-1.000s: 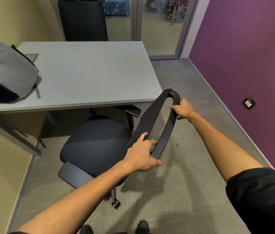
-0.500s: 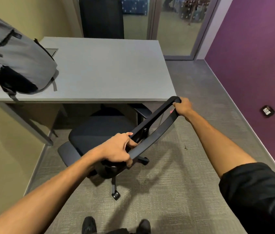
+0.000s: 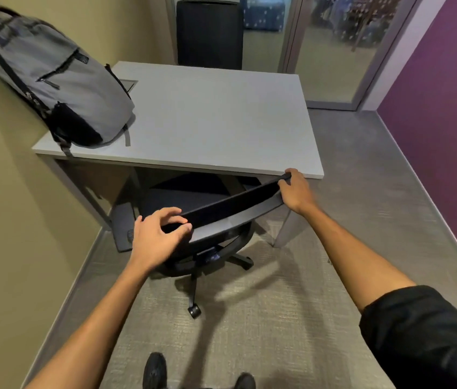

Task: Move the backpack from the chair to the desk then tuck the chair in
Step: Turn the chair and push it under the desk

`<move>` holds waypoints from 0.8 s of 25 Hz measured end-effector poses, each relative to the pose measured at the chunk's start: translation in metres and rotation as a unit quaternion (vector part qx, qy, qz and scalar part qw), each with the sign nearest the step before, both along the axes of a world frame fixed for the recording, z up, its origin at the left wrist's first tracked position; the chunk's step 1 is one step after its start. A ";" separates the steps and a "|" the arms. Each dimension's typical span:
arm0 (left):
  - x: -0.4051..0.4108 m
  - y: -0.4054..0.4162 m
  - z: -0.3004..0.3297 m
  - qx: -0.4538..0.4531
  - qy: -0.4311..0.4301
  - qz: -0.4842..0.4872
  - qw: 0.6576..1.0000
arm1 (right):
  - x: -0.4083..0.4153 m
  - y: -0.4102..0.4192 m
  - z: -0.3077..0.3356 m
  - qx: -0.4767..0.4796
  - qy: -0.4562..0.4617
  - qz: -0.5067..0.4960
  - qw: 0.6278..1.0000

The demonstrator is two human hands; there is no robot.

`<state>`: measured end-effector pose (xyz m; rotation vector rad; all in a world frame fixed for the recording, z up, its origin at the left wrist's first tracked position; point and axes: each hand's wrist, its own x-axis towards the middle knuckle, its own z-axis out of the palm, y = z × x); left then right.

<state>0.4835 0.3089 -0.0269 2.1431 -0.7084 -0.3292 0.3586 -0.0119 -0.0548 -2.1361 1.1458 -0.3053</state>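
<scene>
Head-worn camera looks steeply down and forward over desk (image 3: 221,113) and floor (image 3: 249,318).

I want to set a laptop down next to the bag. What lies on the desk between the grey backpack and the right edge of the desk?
Nothing: in the head view, the grey desk top is bare from the grey-and-black fabric backpack to its right edge.

Backpack (image 3: 61,82) grey cloth; desk (image 3: 221,122) smooth matt; carpet (image 3: 263,318) coarse weave.
</scene>
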 end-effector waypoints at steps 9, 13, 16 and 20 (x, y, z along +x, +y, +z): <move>0.061 0.005 -0.023 0.038 -0.020 0.383 0.923 | 0.033 0.023 0.001 -0.023 0.031 -0.006 0.999; 0.091 0.010 -0.028 0.026 0.009 0.371 0.928 | 0.045 0.029 0.005 -0.008 0.038 -0.015 0.999; 0.119 0.019 -0.024 0.019 0.006 0.349 0.937 | 0.056 0.045 0.001 -0.018 0.032 -0.039 0.999; 0.161 0.025 -0.021 0.026 0.013 0.310 0.950 | 0.075 0.065 -0.004 0.016 -0.003 -0.079 0.997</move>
